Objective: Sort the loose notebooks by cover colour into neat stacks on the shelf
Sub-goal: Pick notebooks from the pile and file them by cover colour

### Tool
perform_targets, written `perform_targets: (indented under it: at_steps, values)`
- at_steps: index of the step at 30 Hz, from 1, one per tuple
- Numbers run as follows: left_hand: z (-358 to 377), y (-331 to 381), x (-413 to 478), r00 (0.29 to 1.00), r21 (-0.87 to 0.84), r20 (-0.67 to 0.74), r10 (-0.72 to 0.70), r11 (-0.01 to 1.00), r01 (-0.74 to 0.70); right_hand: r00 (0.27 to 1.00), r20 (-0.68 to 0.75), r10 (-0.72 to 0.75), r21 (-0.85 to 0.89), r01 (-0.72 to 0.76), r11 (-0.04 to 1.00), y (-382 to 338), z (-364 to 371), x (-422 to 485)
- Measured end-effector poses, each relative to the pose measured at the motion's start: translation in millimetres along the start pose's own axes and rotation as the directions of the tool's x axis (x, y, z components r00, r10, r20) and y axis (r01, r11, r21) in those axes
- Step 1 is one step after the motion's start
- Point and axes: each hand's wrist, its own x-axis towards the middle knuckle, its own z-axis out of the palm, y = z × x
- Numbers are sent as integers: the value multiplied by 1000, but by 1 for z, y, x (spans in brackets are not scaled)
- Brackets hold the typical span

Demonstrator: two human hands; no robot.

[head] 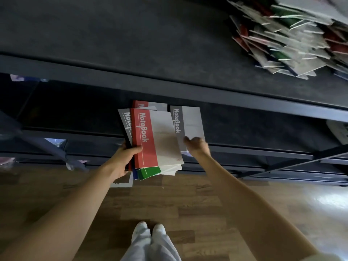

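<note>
Left hand (123, 160) gripped a fanned bundle of paper notebooks (162, 140), red-spined uppermost, while right hand (197, 146) pinched the near edge of a grey-spined notebook (190, 123) on the dark shelf (254, 127), open board rightward.

I read "NoteBook" down the red notebook (145, 136) I hold, and again down the grey notebook (188, 123) at the shelf's (254, 129) front edge.
</note>
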Motion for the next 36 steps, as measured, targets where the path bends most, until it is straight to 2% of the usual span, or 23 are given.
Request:
perform_targets:
  at_steps: [2,4,10,14,18,24,27,32,36]
  values:
    - [5,-3,-8,1000,-15,1,21,1000,-21,966,256,38,197,-90,976,-10,2,-15]
    - [10,-7,-17,999,-30,-8,54,998,-54,941,338,2,203,-75,976,-11,11,-21]
    - [8,-21,-33,992,-120,-51,117,985,-122,982,159,-102,155,78,985,-5,21,-30]
    - [-6,-26,-35,988,-152,-102,114,980,-129,986,99,-138,83,130,988,-13,27,-40]
    - [-31,-22,-29,984,-153,-126,123,978,-142,984,32,-177,83,174,981,-30,36,-47]
    - [-77,-9,-17,980,-156,-169,104,979,-131,997,-66,-27,262,43,964,-56,54,-36]
    - [-103,-6,-11,982,-138,-168,92,984,-116,990,-143,-9,175,35,984,-70,62,-30]
    - [-134,-6,-5,982,-116,-170,79,988,-100,988,-151,15,125,4,992,-82,82,-20]
    - [-148,-6,0,987,-94,-151,60,993,-75,960,-278,31,132,6,991,-86,94,-16]
